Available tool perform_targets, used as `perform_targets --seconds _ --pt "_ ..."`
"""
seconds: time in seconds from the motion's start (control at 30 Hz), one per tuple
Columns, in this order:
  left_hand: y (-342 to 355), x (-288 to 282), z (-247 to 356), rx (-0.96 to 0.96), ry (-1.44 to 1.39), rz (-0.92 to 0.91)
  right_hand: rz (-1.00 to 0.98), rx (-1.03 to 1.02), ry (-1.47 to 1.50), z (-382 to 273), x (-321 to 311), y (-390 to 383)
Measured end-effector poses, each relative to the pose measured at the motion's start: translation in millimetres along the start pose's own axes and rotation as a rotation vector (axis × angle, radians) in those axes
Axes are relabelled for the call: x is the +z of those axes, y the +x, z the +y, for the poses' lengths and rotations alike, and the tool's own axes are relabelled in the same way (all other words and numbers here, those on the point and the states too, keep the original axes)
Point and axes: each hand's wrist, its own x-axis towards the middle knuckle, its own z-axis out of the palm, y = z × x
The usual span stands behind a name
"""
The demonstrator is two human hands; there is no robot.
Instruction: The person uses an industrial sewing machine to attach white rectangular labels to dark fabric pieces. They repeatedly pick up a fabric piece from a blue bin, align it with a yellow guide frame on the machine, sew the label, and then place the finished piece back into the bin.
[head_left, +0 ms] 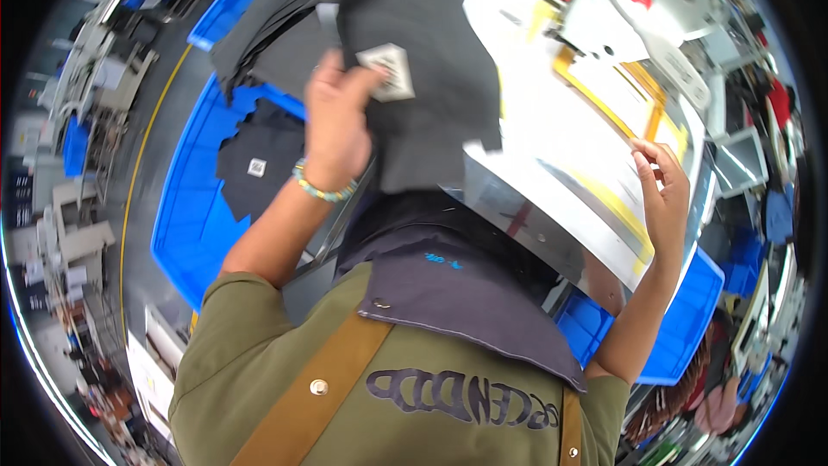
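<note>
My left hand [338,116], with a beaded bracelet at the wrist, is pinched on a dark grey fabric piece [431,134], slightly blurred. Beside its fingertips a pale square label [390,71] lies on the fabric. The cloth hangs over the left part of the white work table [535,164] and down towards my lap. On the right, my right hand [664,185] has its thumb and forefinger closed at the near end of a yellow-edged frame [604,103]. That frame lies beneath a white sewing machine [647,0]; its far end is partly hidden.
More dark fabric pieces [289,52] are heaped at the far left. Below them a blue bin [185,224] holds dark cloth [259,147] with a pale label. Another blue bin [690,319] stands under the table's right side. A yellow floor line [138,177] runs along the left.
</note>
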Motion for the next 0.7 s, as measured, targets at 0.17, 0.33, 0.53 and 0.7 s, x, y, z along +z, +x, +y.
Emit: perform_targets --seconds 0.17,0.33,0.53,0.7 --pt "25.5 -179.7 38.7 0.394 0.021 0.632 -0.017 -0.014 -0.115 22.9 37.5 3.5" --pt "0.5 -326.3 -6.1 0.158 -0.105 1.07 -0.005 -0.001 -0.142 11.7 37.8 0.4" --pt "-30.8 -435.8 -97.9 -0.491 0.416 1.393 0.022 0.005 -0.176 18.3 43.6 -0.2" --pt "8.4 -428.0 -82.9 -0.382 1.344 1.293 0.103 -0.068 -0.182 31.4 44.1 -4.8"
